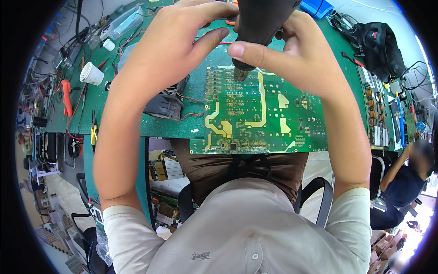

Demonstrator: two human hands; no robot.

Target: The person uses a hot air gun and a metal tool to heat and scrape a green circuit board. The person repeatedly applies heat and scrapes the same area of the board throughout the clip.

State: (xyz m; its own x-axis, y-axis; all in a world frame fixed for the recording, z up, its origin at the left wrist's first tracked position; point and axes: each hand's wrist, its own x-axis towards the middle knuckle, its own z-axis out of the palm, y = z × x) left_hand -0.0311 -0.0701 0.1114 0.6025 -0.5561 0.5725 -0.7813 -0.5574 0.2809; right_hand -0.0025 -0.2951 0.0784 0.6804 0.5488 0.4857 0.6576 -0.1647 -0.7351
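Observation:
My right hand (292,55) is wrapped around a black handheld power tool (264,23), thumb across its front. The tool's metal nose points down over the upper part of a large green circuit board (248,109). I cannot tell whether the nose touches the board. My left hand (191,32) is just left of the tool, thumb and fingers apart, fingertips close to its body. Whether they touch it is unclear. The board lies on the green bench top (182,130), its near edge overhanging the bench in front of my lap.
Left of the board are a dark fan-like unit (166,105) with wires, a white cup (91,74), an orange-handled tool (66,97) and yellow-handled pliers (94,132). On the right are a black bag (383,50) and a row of electronic modules (376,109). Another person (406,178) sits far right.

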